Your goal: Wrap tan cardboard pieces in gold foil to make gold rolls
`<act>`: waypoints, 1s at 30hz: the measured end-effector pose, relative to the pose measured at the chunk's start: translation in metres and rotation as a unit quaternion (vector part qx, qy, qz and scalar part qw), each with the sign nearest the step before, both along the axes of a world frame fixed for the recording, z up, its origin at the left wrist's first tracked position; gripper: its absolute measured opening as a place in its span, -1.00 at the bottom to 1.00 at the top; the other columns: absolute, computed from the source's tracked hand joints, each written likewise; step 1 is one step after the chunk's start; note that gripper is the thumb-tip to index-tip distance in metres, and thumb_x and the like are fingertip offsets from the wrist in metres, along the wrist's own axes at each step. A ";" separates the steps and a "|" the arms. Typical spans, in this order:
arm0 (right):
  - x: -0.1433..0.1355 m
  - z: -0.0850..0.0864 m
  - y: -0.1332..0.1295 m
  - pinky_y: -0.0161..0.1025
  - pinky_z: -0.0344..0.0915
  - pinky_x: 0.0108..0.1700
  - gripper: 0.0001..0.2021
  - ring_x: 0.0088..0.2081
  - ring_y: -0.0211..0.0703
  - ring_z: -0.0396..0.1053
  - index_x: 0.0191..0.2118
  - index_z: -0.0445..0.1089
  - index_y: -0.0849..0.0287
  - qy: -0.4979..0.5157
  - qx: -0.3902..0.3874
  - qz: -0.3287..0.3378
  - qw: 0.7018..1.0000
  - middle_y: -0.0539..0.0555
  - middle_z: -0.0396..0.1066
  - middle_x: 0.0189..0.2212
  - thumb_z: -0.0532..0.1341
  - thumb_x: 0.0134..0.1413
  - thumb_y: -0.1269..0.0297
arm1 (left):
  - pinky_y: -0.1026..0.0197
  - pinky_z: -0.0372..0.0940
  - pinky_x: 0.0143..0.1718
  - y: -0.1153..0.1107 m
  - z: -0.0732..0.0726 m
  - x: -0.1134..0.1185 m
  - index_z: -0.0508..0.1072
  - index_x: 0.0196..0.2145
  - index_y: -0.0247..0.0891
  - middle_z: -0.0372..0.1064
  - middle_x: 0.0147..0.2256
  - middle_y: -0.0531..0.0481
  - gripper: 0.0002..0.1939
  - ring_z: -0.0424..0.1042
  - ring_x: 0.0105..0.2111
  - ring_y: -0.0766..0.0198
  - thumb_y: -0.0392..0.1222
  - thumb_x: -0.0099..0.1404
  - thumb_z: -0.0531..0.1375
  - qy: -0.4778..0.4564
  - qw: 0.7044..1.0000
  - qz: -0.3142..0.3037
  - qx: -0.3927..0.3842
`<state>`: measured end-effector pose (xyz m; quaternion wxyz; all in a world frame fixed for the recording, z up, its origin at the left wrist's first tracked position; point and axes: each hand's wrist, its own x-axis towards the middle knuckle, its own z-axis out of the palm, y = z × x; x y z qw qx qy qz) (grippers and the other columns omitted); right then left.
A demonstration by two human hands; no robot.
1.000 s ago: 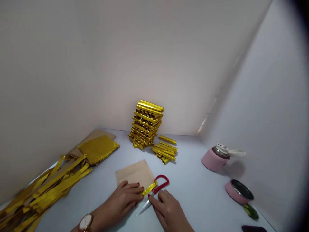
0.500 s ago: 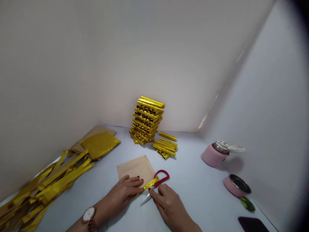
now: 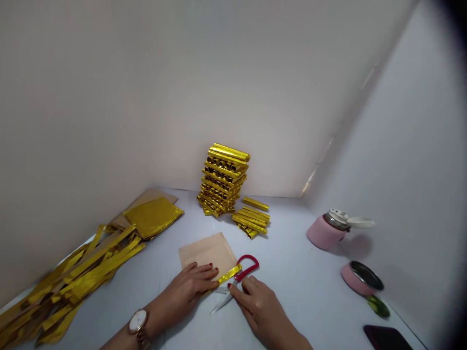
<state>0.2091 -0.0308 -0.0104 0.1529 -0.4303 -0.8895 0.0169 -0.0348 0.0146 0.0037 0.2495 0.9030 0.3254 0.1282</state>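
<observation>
My left hand (image 3: 191, 288) lies with its fingers spread over a tan paper sheet (image 3: 207, 250) and the lower end of a gold strip (image 3: 229, 275), pressing them on the table. Red-handled scissors (image 3: 248, 266) lie with the blades slightly apart, pointing down and left, beside the strip. My right hand (image 3: 257, 304) is closed around the lower part of the scissors' handle, its index finger stretched along the blades. Part of the handle is hidden under that hand.
Gold tubes form a tall stack (image 3: 224, 180) by the back wall, with a smaller pile (image 3: 251, 219) beside it. Gold strips (image 3: 98, 272) and gold sheets (image 3: 153, 217) lie left. At right are a pink flask (image 3: 324, 232), a pink cup (image 3: 359, 278), a green item (image 3: 378, 306) and a dark phone (image 3: 386, 338).
The whole view has shifted slightly. Both hands, the strip and the scissors keep nearly the same places relative to one another.
</observation>
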 end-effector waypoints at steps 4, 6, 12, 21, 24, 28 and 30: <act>0.001 -0.002 -0.001 -0.25 0.25 -0.34 -0.68 -0.35 -0.12 0.30 0.02 0.33 0.14 0.005 0.017 0.004 1.000 0.10 0.34 -0.37 0.09 0.16 0.49 | -0.14 0.02 0.14 -0.001 0.003 0.001 0.29 0.12 0.12 0.22 0.16 0.02 -0.57 0.14 0.18 0.09 -0.33 0.41 0.00 0.004 1.000 0.002 -0.005; -0.002 -0.003 0.000 -0.25 0.23 -0.36 -0.67 -0.36 -0.12 0.29 0.02 0.33 0.14 0.002 0.022 0.003 1.000 0.10 0.34 -0.38 0.10 0.14 0.50 | -0.16 0.02 0.14 0.000 0.003 0.001 0.28 0.12 0.14 0.22 0.16 0.03 -0.56 0.14 0.18 0.08 -0.34 0.40 0.01 0.003 1.000 0.004 -0.006; -0.010 -0.001 0.003 -0.27 0.21 -0.37 -0.66 -0.38 -0.14 0.28 -0.02 0.35 0.12 -0.011 0.020 -0.003 1.000 0.07 0.34 -0.40 0.12 0.09 0.53 | -0.15 0.02 0.13 0.003 -0.007 -0.001 0.28 0.13 0.11 0.21 0.16 0.01 -0.55 0.15 0.18 0.09 -0.35 0.39 0.01 -0.001 1.000 -0.003 0.001; -0.003 -0.004 -0.001 -0.21 0.25 -0.31 -0.66 -0.32 -0.09 0.29 0.04 0.30 0.15 -0.015 -0.015 0.010 1.000 0.12 0.34 -0.34 0.05 0.18 0.49 | -0.14 0.04 0.12 0.001 -0.002 0.000 0.24 0.14 0.15 0.21 0.17 0.03 -0.56 0.15 0.18 0.09 -0.32 0.42 0.00 0.003 1.000 -0.005 0.010; -0.006 -0.004 -0.001 -0.21 0.26 -0.31 -0.66 -0.31 -0.09 0.29 0.04 0.30 0.14 -0.016 -0.015 0.001 1.000 0.13 0.35 -0.34 0.06 0.17 0.51 | -0.12 0.03 0.13 0.003 -0.006 0.000 0.26 0.13 0.14 0.22 0.16 0.03 -0.57 0.15 0.18 0.09 -0.32 0.41 0.01 -0.004 1.000 -0.003 0.008; -0.014 -0.005 0.000 -0.21 0.26 -0.31 -0.65 -0.31 -0.08 0.31 0.03 0.32 0.12 -0.022 -0.026 -0.009 0.999 0.12 0.36 -0.34 0.11 0.13 0.51 | -0.13 0.03 0.13 0.004 -0.010 -0.001 0.22 0.15 0.19 0.22 0.16 0.05 -0.52 0.16 0.18 0.08 -0.33 0.40 0.04 -0.004 1.000 -0.007 0.001; -0.018 -0.004 0.001 -0.21 0.26 -0.31 -0.65 -0.31 -0.07 0.31 0.03 0.32 0.12 -0.027 -0.030 -0.011 0.999 0.12 0.37 -0.33 0.12 0.12 0.50 | -0.11 0.02 0.13 0.004 -0.009 -0.001 0.19 0.16 0.20 0.22 0.16 0.06 -0.51 0.16 0.18 0.09 -0.33 0.40 0.03 -0.010 1.000 -0.006 0.002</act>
